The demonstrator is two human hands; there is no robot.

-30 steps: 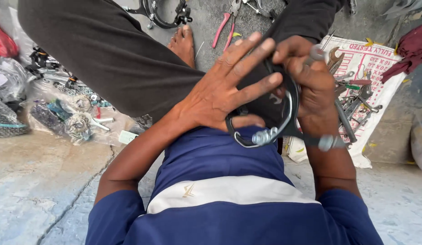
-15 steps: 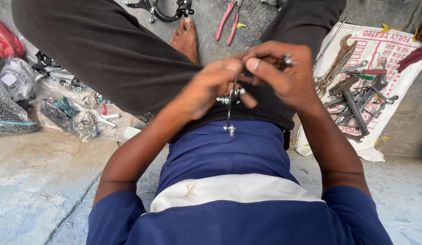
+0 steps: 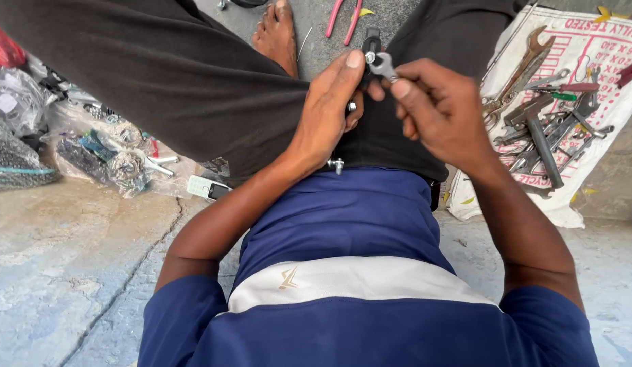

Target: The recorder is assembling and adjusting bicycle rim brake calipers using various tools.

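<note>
1. Since half a second ago, both your hands have drifted up and away from your belly, so the small metal part now sits above your thigh instead of over your shirt hem.
2. Your left hand (image 3: pixel 326 112) rests on your dark trouser leg (image 3: pixel 160 81), fingers pressed together, thumb stretched up to touch the small metal part (image 3: pixel 378 62).
3. Your right hand (image 3: pixel 438 109) pinches that same part between thumb and forefinger; the other fingers curl in below.
4. That part is a little silver-and-black fitting, held between both hands, just in front of your bare foot (image 3: pixel 276 34).
5. A short bolt (image 3: pixel 336 164) shows under your left wrist, at the edge of your blue shirt (image 3: pixel 357 224).
6. To your right, wrenches (image 3: pixel 533 115) and other tools lie heaped on a printed white sack (image 3: pixel 588 61).
7. Pink-handled pliers (image 3: pixel 344 15) lie on the ground beyond the foot.
8. To your left, clear plastic bags (image 3: pixel 92 146) of small parts lie near a small phone (image 3: pixel 208 188).
</note>
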